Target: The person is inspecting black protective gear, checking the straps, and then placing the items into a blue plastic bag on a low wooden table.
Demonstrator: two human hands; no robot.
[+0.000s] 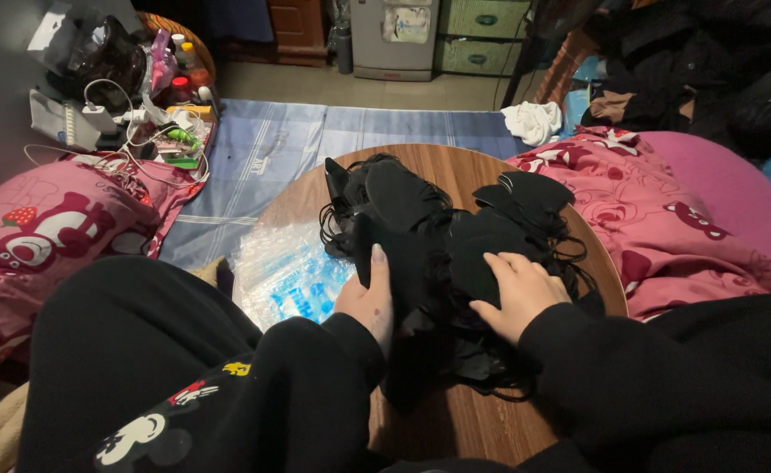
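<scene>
A heap of black face masks (442,236) with thin ear loops lies on a round wooden table (455,162). My left hand (369,298) rests edge-on against the left side of the heap, fingers together and pointing away from me. My right hand (517,291) lies flat on top of the heap's near right part, fingers spread slightly. Whether either hand grips a mask is hidden by the dark pile. Both arms wear black sleeves.
A clear plastic pack with blue print (289,276) lies on the table's left part. Pink patterned bedding (44,228) flanks both sides, a blue striped mat (271,153) lies beyond. Cluttered chargers and bottles (131,96) sit at far left.
</scene>
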